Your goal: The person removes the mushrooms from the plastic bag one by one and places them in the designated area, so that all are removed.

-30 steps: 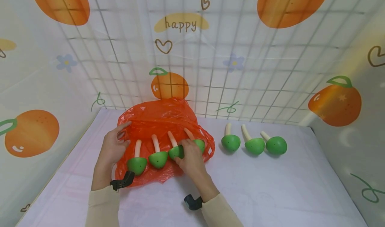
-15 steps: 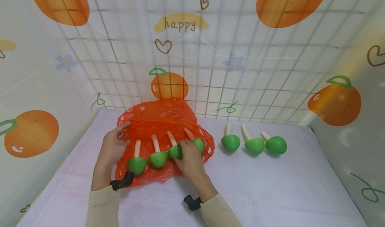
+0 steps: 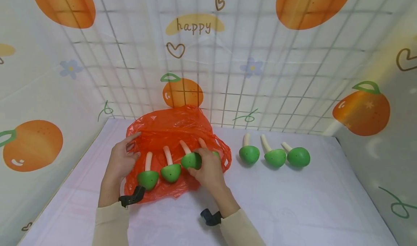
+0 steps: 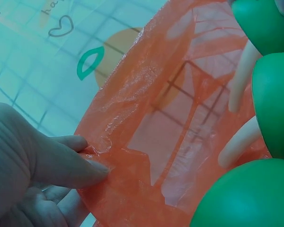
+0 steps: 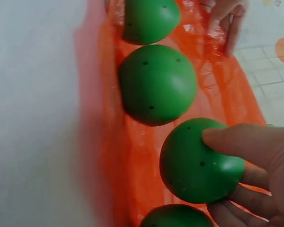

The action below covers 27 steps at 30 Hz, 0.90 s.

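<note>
Toy mushrooms with green caps and pale stems lie in a row on a red plastic bag, stems pointing away. My right hand grips the cap of the third mushroom from the left, thumb on its near side, as the right wrist view shows. Two others, the leftmost mushroom and its neighbour, lie to its left. A fourth mushroom is mostly hidden behind my right hand. At the bag's left edge, my left hand pinches the red film between thumb and fingers, holding that side up.
On the white table, right of the bag, three more mushrooms lie in a row: one nearest the bag, a middle one and a tipped one. A patterned curtain with orange prints stands close behind the bag.
My right hand has shifted slightly right and away from me, with the gripped mushroom moving a little too. It now covers more of the fourth mushroom. My left hand stays put.
</note>
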{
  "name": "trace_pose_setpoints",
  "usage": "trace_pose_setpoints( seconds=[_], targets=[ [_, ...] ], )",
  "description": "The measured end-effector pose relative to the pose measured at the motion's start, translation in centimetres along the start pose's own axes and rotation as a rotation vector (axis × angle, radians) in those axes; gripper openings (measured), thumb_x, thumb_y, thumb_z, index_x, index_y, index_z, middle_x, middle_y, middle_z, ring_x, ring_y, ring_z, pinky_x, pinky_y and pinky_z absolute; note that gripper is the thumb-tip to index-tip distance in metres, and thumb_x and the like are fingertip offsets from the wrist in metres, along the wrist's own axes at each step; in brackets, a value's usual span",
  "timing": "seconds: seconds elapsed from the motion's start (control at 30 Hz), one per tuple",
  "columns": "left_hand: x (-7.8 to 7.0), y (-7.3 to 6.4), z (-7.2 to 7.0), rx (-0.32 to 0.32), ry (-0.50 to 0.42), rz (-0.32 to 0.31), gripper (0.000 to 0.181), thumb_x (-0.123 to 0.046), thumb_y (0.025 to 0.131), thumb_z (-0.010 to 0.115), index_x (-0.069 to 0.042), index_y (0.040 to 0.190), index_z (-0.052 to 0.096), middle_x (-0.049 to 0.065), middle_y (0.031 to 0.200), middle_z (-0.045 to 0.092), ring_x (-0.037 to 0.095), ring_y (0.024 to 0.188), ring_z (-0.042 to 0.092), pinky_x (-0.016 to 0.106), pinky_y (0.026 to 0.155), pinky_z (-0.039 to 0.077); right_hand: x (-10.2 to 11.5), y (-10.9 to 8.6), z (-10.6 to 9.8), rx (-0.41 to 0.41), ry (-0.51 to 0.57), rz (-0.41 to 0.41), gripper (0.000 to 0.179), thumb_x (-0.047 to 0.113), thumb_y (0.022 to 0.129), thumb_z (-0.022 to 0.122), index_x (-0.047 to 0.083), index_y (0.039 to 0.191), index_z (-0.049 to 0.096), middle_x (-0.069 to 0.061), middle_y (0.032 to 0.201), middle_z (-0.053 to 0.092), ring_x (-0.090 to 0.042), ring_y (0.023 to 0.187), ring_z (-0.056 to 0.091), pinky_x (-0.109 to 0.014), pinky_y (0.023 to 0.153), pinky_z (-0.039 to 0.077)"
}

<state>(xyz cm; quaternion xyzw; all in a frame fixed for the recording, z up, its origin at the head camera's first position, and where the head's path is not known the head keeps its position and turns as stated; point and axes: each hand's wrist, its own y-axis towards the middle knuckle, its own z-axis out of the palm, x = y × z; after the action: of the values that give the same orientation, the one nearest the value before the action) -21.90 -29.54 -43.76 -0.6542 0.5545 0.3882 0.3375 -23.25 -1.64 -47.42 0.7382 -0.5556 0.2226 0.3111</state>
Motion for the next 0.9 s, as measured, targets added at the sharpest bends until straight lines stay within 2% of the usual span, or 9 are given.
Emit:
trace_pose_setpoints(
  seconds=[0.23, 0.3, 0.4, 0.47, 0.57, 0.63, 0.8, 0.9],
  targets=[
    [0.1, 0.0, -0.1, 0.003, -0.001, 0.002, 0.069, 0.010, 0.098, 0.057, -0.016, 0.161, 0.045, 0.022, 0.163, 0.038, 0.045, 0.147, 0.040, 0.054, 0.111, 0.046, 0.8, -0.3, -1.8, 0.002, 0.065, -0.029, 0.055, 0.017, 0.080, 0.093, 0.006, 0.129, 0.071, -0.009, 0.124, 0.071, -0.029, 0.115, 0.063, -0.046, 0.094, 0.061],
    [0.1, 0.0, 0.0, 0.007, -0.003, 0.009, 0.069, 0.010, 0.098, 0.057, -0.016, 0.161, 0.045, 0.023, 0.163, 0.038, 0.045, 0.147, 0.041, 0.053, 0.111, 0.046, 1.0, -0.4, -2.3, -0.021, 0.084, -0.044, 0.049, 0.014, 0.081, 0.092, 0.005, 0.125, 0.073, -0.009, 0.117, 0.073, -0.029, 0.110, 0.066, -0.045, 0.091, 0.062],
    [0.1, 0.1, 0.0, 0.009, -0.002, 0.018, 0.069, 0.010, 0.098, 0.057, -0.015, 0.161, 0.044, 0.023, 0.163, 0.039, 0.045, 0.147, 0.041, 0.053, 0.112, 0.046, 1.1, -0.3, -2.6, -0.043, 0.081, -0.057, 0.043, 0.009, 0.080, 0.090, 0.003, 0.120, 0.076, -0.011, 0.109, 0.075, -0.026, 0.093, 0.066, -0.038, 0.078, 0.062],
    [0.1, 0.1, 0.0, 0.012, -0.001, 0.019, 0.069, 0.010, 0.098, 0.057, -0.015, 0.161, 0.044, 0.023, 0.162, 0.039, 0.045, 0.147, 0.041, 0.053, 0.112, 0.046, 1.0, -0.1, -2.4, -0.019, 0.048, -0.051, 0.044, 0.010, 0.080, 0.091, 0.002, 0.121, 0.075, -0.011, 0.102, 0.074, -0.023, 0.084, 0.062, -0.032, 0.069, 0.058],
    [0.0, 0.0, -0.1, 0.016, -0.002, 0.017, 0.069, 0.010, 0.098, 0.057, -0.016, 0.161, 0.044, 0.022, 0.163, 0.039, 0.045, 0.147, 0.041, 0.053, 0.112, 0.046, 0.8, 0.0, -1.8, 0.051, -0.001, -0.028, 0.049, 0.015, 0.080, 0.091, 0.003, 0.124, 0.074, -0.010, 0.095, 0.071, -0.019, 0.079, 0.054, -0.026, 0.063, 0.052],
    [0.0, 0.0, -0.1, 0.018, -0.004, 0.011, 0.070, 0.010, 0.098, 0.057, -0.017, 0.162, 0.044, 0.021, 0.163, 0.039, 0.045, 0.147, 0.041, 0.053, 0.112, 0.046, 0.8, 0.0, -1.6, 0.086, -0.018, -0.025, 0.048, 0.016, 0.080, 0.091, 0.003, 0.123, 0.074, -0.010, 0.091, 0.069, -0.019, 0.081, 0.053, -0.026, 0.064, 0.052],
    [0.0, 0.0, -0.1, 0.021, -0.006, 0.003, 0.070, 0.010, 0.098, 0.057, -0.017, 0.162, 0.044, 0.020, 0.164, 0.037, 0.044, 0.148, 0.039, 0.053, 0.112, 0.046, 0.8, -0.2, -1.5, 0.143, -0.016, -0.010, 0.042, 0.020, 0.081, 0.092, 0.004, 0.116, 0.078, -0.005, 0.093, 0.071, -0.021, 0.088, 0.055, -0.030, 0.071, 0.055],
    [0.1, 0.0, -0.1, 0.022, -0.005, 0.004, 0.070, 0.010, 0.098, 0.057, -0.017, 0.162, 0.044, 0.021, 0.164, 0.038, 0.044, 0.148, 0.040, 0.053, 0.112, 0.045, 0.8, -0.3, -1.6, 0.182, -0.025, -0.004, 0.039, 0.022, 0.081, 0.093, 0.005, 0.113, 0.079, -0.003, 0.086, 0.067, -0.021, 0.086, 0.055, -0.030, 0.069, 0.054]
  ],
)
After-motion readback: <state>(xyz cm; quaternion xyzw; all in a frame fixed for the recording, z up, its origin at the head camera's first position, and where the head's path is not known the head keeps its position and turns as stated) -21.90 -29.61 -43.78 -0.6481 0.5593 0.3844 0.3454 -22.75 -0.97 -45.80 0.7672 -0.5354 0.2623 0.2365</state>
